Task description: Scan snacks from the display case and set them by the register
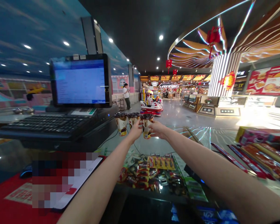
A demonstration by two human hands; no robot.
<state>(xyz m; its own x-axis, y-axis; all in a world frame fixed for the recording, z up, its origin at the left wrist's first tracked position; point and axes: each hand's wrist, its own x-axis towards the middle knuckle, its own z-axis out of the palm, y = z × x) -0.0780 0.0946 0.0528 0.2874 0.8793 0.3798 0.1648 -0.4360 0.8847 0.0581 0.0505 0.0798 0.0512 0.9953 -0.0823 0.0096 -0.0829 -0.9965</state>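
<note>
Three cups with dark lids stand in a row at the far edge of the glass counter. My left hand [135,130] reaches between the middle cup [132,119] and the right cup [146,127], its fingers bent at the right cup's left side. From the other side, my right hand [158,129] has its fingers against that same cup, so it sits between both hands. The left cup [121,124] stands apart from my hands. Packets of batteries [162,162] and other small packs lie beneath the glass below my forearms.
On the left are a monitor [80,81], a keyboard [44,124] and a tablet [78,183] on a red mat [4,202]. Snack packs [263,155] lie at the right. Beyond the counter, a person [126,95] stands near a ride-on car [151,106].
</note>
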